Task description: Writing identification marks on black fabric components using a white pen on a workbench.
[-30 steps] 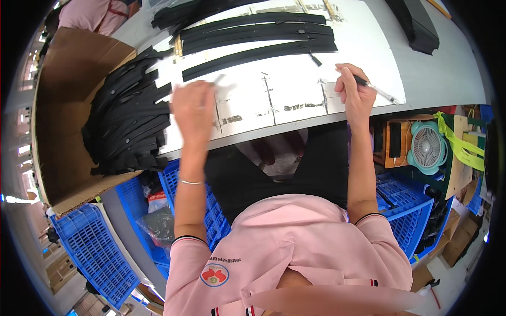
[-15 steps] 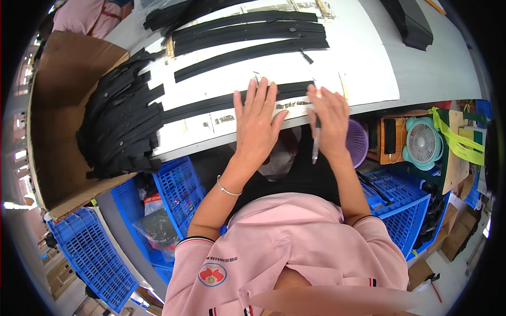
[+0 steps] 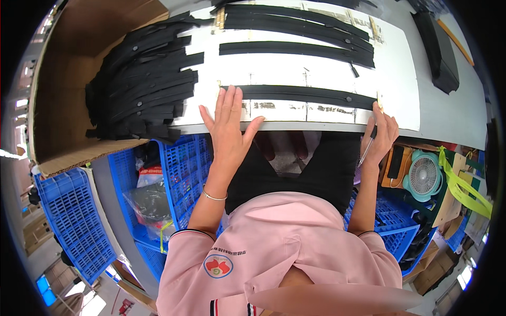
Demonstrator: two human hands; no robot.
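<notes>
Long black flat strap (image 3: 305, 96) lies on white tabletop (image 3: 400, 79) near front edge, long axis running left-right, parallel w/ edge. Left hand (image 3: 227, 124) flat, fingers spread open, pressing strap's left end. Right hand (image 3: 380, 134) at strap's right end, fingers closed round a slim pen (image 3: 367, 147). Heap of black straps (image 3: 139, 79) in brown cardboard box (image 3: 63, 89) at left. Pale blue round fan (image 3: 423, 177) lower right.

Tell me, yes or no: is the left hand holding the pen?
No, the left hand lies flat and open by the near black strip, while the pen is in the right hand.
</notes>
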